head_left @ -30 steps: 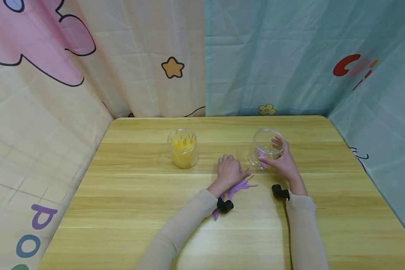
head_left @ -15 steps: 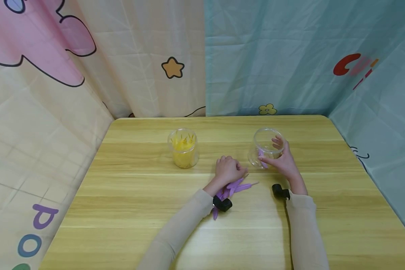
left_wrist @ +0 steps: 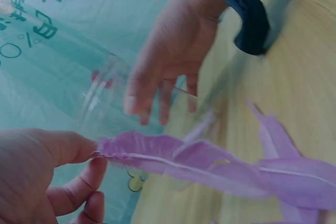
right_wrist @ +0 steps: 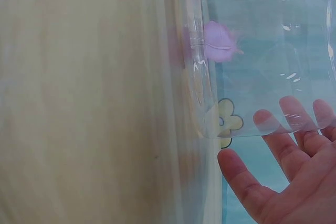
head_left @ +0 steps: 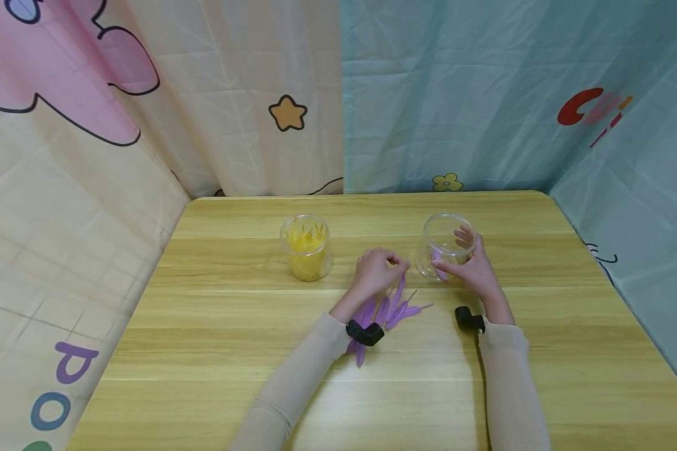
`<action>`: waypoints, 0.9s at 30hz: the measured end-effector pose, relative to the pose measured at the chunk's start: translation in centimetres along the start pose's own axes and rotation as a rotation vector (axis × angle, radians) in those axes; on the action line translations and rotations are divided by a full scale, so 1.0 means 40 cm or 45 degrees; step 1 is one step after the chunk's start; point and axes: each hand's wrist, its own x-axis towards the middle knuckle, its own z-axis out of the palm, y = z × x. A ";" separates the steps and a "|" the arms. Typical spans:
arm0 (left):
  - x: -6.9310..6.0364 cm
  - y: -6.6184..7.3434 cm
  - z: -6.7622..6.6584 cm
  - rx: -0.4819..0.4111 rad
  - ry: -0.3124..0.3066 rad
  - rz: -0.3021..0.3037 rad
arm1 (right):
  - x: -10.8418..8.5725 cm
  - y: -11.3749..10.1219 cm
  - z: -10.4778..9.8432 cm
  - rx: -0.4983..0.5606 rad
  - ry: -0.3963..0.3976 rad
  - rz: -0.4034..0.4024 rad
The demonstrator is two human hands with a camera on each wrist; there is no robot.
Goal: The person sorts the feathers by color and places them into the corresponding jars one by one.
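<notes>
My left hand (head_left: 375, 270) pinches a purple feather (left_wrist: 163, 156) by its quill end, between thumb and forefinger. The feather's vane trails down toward several other purple feathers (head_left: 393, 315) lying on the table under and beside the left wrist. To the right, my right hand (head_left: 477, 273) holds a clear jar (head_left: 433, 243) from its right side, thumb in front and fingers spread around the wall. Inside that jar, low down, sits a purple feather (right_wrist: 219, 43). The pile is partly hidden by the left wrist and its black camera.
A second clear jar (head_left: 308, 266), full of yellow feathers with quills upward, stands to the left of the hands. The wooden table (head_left: 214, 326) ends at a curtain (head_left: 231, 138) behind and at both sides.
My left hand has risen slightly off the pile and drawn up a purple feather, its quill end lifted. The right hand and jar have stayed in place.
</notes>
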 end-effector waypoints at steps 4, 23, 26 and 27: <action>0.011 0.021 -0.024 -0.158 0.106 0.087 | 0.000 -0.001 -0.001 0.003 -0.001 0.004; 0.113 0.146 -0.031 -1.237 0.605 0.308 | -0.025 -0.088 0.001 0.027 -0.029 0.055; 0.129 0.145 -0.006 -1.197 0.693 0.325 | -0.025 -0.087 0.002 0.023 -0.026 0.062; 0.132 0.143 0.003 -1.165 0.711 0.323 | -0.025 -0.086 0.002 0.021 -0.026 0.065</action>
